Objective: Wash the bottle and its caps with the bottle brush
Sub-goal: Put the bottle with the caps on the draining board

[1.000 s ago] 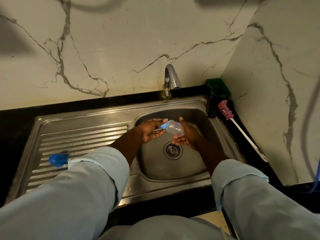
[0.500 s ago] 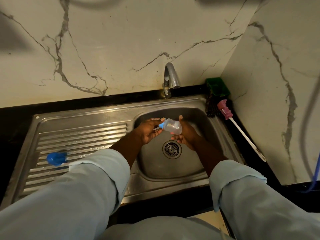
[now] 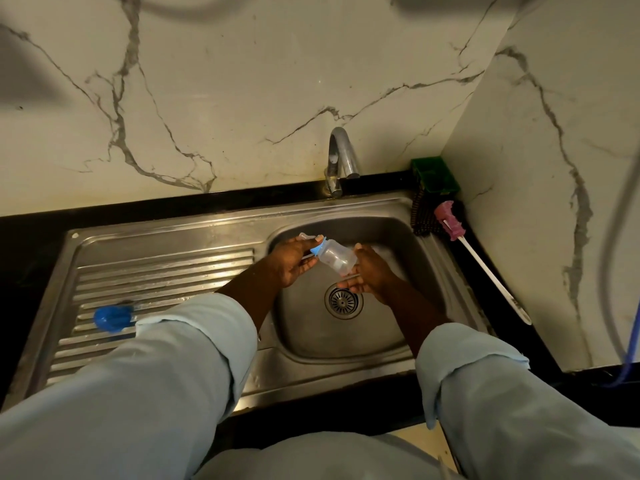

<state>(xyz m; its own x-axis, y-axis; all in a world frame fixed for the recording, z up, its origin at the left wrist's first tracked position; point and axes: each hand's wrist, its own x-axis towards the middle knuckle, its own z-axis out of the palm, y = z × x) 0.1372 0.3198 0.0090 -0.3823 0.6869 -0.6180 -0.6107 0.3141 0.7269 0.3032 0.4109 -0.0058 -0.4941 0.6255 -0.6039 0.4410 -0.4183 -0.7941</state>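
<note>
Bottle [image 3: 337,259]: small and clear, tilted on its side in the air above the sink [image 3: 173,233] basin, a little beyond the drain [image 3: 344,301], held between my two hands with its neck pointing left and away from me.
Collar [image 3: 317,249]: blue ring on the neck, with a pale teat sticking out past it over my left fingers.
Left hand [image 3: 292,259]: I grasp the neck end, fingers curled up around the collar.
Right hand [image 3: 370,273]: I cup the base, thumb up along its far side and fingers reaching under it; the base itself is mostly hidden behind my hand.
Cap [image 3: 112,318]: blue, lying on the ribbed drainboard [image 3: 166,271] at the left, well apart from the bottle, just beside my left sleeve [image 3: 194,341].
Brush [image 3: 448,220]: pink head and long white handle, lying along the dark counter [image 3: 588,386] by the sink's right rim, untouched, head toward the back corner.
Tap [image 3: 341,157]: behind the basin, spout curving over its back edge; I cannot tell whether water runs.
Back corner: a green container [image 3: 434,180] with a dark scrubber [image 3: 422,216] in front of it, beside the brush head.
</note>
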